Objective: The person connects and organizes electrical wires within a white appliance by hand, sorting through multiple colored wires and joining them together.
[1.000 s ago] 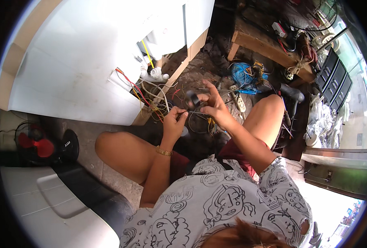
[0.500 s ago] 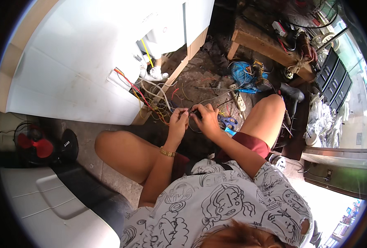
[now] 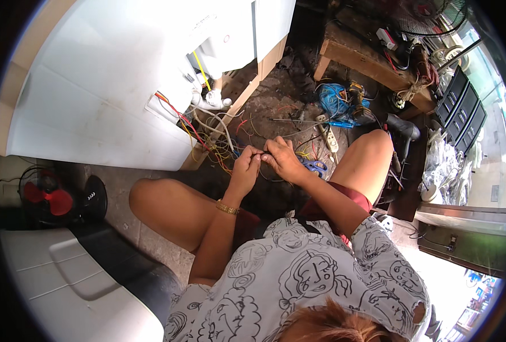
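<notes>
My left hand (image 3: pixel 245 166), with a gold band on its wrist, and my right hand (image 3: pixel 286 161) meet fingertip to fingertip in front of the white appliance. Both are closed in a pinch on a thin dark wire (image 3: pixel 264 153), most of it covered by my fingers. Red, yellow and white wires (image 3: pixel 221 149) run loosely out of the white appliance's opening (image 3: pixel 176 119) toward my hands. Just right of my right hand lie blue-handled scissors (image 3: pixel 314 166).
A white power strip (image 3: pixel 329 141), a long screwdriver (image 3: pixel 338 123), a blue plastic bundle (image 3: pixel 336 100) and a yellow-and-black drill (image 3: pixel 357 94) lie on the floor. A wooden bench (image 3: pixel 355 56) stands at the far right. Left is a fan with red blades (image 3: pixel 50 200).
Both hands stay close together at the dark wire. The right hand's fingers have shifted and closed in nearer to the left hand's fingertips.
</notes>
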`<state>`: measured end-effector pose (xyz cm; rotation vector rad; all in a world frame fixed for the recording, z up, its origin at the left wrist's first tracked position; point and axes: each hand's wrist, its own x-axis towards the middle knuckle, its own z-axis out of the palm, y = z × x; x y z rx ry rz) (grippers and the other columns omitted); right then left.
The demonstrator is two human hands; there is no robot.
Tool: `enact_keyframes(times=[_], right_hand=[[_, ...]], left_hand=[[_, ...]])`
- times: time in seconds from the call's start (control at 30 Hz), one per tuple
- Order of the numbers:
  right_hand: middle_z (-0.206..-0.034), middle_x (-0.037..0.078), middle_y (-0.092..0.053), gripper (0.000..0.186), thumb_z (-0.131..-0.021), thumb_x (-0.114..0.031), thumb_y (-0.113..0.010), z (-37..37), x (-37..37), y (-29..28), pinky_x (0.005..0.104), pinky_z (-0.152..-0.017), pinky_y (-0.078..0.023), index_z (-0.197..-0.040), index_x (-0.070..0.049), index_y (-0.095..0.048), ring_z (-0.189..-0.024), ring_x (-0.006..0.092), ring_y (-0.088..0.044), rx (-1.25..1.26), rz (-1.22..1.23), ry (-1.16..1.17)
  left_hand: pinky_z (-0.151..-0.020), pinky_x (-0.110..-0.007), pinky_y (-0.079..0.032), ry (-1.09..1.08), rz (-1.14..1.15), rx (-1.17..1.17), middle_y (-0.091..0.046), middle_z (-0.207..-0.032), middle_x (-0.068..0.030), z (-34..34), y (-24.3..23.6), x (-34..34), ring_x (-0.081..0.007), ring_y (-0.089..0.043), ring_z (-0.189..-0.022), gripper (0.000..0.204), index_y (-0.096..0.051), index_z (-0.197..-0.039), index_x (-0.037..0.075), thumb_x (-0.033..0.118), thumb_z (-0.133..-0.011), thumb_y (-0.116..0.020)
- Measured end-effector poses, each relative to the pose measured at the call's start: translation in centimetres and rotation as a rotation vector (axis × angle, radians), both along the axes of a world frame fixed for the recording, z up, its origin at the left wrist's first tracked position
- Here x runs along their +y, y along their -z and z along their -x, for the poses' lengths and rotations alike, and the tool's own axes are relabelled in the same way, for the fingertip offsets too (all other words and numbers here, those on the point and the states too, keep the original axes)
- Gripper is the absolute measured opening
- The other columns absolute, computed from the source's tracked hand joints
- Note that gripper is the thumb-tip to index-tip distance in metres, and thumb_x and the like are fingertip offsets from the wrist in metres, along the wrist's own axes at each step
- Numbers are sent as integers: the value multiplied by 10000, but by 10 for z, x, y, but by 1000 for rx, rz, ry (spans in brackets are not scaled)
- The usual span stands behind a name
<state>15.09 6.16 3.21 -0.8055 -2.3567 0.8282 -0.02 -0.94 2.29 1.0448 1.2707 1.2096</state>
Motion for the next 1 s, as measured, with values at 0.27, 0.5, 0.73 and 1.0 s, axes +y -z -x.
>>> enact_keyframes(times=[0.27, 0.5, 0.73, 1.0], right_hand=[[-788, 101, -516, 188, -949, -218, -457, 4, -11, 13, 398, -775, -335, -866, -55, -499, -839, 274, -472, 184, 337, 74], [-1085, 77, -581, 414, -959, -331, -466, -8, -10, 13, 266, -959, -355, -1157, 28, -526, -1055, 145, -494, 329, 987, 193], [-832, -4, -513, 232, -963, -231, -458, -20, 5, 21, 265, -736, -386, -913, -23, -546, -800, 103, -458, 239, 888, -56], [-677, 102, -532, 180, -892, -151, -580, -23, -5, 6, 330, -624, -418, -809, 7, -553, -643, 204, -506, 209, 509, -132]], left_hand=[[-647, -310, -403, -261, -323, 618, -501, -807, -68, -6, -10, -4, -191, -492, -733, 190, -491, -957, 26, 123, -848, -613], [-766, -443, -399, -291, -215, 874, -541, -960, -128, -26, -16, -33, -349, -498, -902, 341, -561, -959, 23, 251, -752, -707], [-731, -338, -443, -266, -137, 597, -579, -896, -107, -20, -6, -34, -241, -568, -825, 241, -610, -934, -12, 188, -814, -670], [-800, -276, -459, -280, 186, -601, -653, -946, -45, -2, -13, -22, -124, -598, -890, 173, -630, -997, -5, 124, -890, -587]])
